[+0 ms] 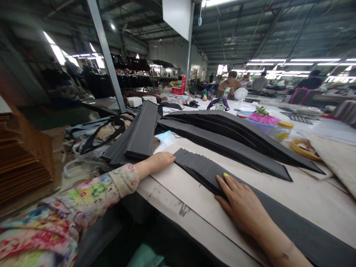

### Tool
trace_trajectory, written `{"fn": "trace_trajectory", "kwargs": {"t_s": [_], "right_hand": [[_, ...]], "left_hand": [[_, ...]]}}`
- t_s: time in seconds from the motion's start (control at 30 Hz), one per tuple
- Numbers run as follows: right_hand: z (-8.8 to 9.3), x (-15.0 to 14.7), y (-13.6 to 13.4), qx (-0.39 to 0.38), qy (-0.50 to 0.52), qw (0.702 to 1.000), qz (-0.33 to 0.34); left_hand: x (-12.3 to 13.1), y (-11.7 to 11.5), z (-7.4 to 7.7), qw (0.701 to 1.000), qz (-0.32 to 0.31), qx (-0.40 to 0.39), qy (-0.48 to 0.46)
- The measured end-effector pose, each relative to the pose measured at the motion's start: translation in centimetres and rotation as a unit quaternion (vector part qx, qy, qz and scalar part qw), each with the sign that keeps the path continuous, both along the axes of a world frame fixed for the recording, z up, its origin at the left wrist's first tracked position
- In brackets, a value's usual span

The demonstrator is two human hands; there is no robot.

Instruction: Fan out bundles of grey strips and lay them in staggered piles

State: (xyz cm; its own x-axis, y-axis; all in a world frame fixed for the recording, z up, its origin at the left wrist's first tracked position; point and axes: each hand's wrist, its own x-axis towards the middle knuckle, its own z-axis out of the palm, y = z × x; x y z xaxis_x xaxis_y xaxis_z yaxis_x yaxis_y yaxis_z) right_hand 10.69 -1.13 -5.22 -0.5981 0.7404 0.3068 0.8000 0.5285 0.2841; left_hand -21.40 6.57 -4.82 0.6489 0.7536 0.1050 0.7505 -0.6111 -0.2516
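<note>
Though half-hidden, perhaps five strip stacks (201, 167) (230, 142) (250, 126) (144, 129) (121, 144)

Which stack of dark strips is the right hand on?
The front strip stack, with its stepped end by the left hand; the others lie behind it or to its left.

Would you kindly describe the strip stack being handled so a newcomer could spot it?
On the pale table, the dark grey strip stack runs diagonally to the picture's lower right. Unlike neighbouring stacks, it has the left hand at its far end and the right hand on top.
</note>
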Motion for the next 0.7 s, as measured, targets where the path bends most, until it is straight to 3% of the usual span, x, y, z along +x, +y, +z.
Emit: {"fn": "trace_trajectory", "kwargs": {"t_s": [0.3, 0.7], "right_hand": [[0.48, -0.38, -0.13, -0.022, 0.009, 1.000, -0.015], [0.97, -0.89, -0.28, -0.027, -0.009, 0.999, -0.023]], "left_hand": [[0.17, 0.07, -0.11, 0.999, -0.024, 0.015, 0.025], [0.04, 0.09, -0.78, 0.999, 0.002, 0.030, -0.017]]}}
